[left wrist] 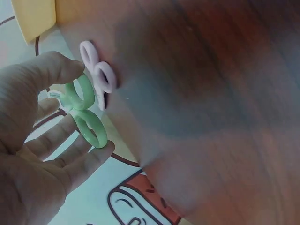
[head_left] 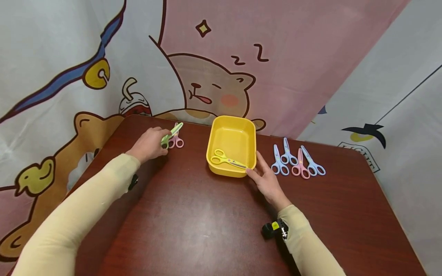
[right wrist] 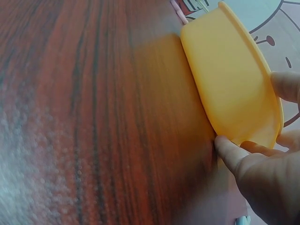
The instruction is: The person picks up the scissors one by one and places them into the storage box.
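Note:
Out at the left, my left hand [head_left: 148,143] pinches a pair of light green scissors [head_left: 177,128] by the handles, blades pointing away to the far right. In the left wrist view, both green finger loops [left wrist: 90,95] show between the thumb and spread fingers. Just beyond them, pink scissors [head_left: 175,135] lie on the table, partly overlapped by the green pair. My right hand [head_left: 271,186] grips the near right corner of a yellow plastic tray [head_left: 224,171], thumb at the rim and fingers against the wall. Inside it, yellow scissors [head_left: 225,159] lean across the near end.
Right of the tray lie several more scissors: a blue pair [head_left: 276,155], another blue pair [head_left: 286,147], a pink pair [head_left: 300,165] and a third blue pair [head_left: 307,155]. The brown table [head_left: 193,226] ends at a printed curtain [head_left: 290,84] behind.

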A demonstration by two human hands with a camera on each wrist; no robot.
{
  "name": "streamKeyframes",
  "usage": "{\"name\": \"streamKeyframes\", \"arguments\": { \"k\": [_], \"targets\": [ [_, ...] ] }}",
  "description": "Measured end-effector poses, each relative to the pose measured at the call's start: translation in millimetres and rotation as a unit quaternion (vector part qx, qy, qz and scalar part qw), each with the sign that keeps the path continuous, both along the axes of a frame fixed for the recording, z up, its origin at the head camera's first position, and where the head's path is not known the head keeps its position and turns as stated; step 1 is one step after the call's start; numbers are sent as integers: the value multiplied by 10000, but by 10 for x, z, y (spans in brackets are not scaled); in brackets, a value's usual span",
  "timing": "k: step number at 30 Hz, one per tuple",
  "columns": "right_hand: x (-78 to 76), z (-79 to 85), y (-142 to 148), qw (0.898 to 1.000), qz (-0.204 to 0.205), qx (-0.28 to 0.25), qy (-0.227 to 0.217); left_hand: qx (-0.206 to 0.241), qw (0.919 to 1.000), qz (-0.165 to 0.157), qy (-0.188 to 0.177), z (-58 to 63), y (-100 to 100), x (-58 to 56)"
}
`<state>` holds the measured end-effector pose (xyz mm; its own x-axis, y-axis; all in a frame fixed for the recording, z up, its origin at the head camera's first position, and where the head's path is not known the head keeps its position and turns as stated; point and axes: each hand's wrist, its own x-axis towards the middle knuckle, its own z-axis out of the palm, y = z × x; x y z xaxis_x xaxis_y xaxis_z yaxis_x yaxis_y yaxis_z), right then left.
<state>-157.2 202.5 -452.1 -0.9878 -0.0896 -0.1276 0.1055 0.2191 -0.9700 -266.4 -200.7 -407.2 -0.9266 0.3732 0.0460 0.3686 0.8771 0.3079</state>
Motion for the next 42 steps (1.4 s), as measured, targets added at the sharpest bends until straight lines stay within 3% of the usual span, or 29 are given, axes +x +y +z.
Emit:
{"name": "streamKeyframes", "arguments": {
  "k": [12, 23, 34, 42],
  "targets": [
    [2, 10, 6, 10000, -10, -12, -64, 66, 9980, -584, 218, 200, 171, 11],
    [5, 4, 0, 10000, -11, -64, -65, -94, 9956, -849, 381, 338, 298, 4],
    [0, -8, -4, 10000, -34, -73, -39, -231, 9963, -806, 189, 433, 415, 2],
    [5, 0, 3, 10000, -21, -75, -8, -298, 9949, -949, 193, 490, 488, -10]
  ]
}}
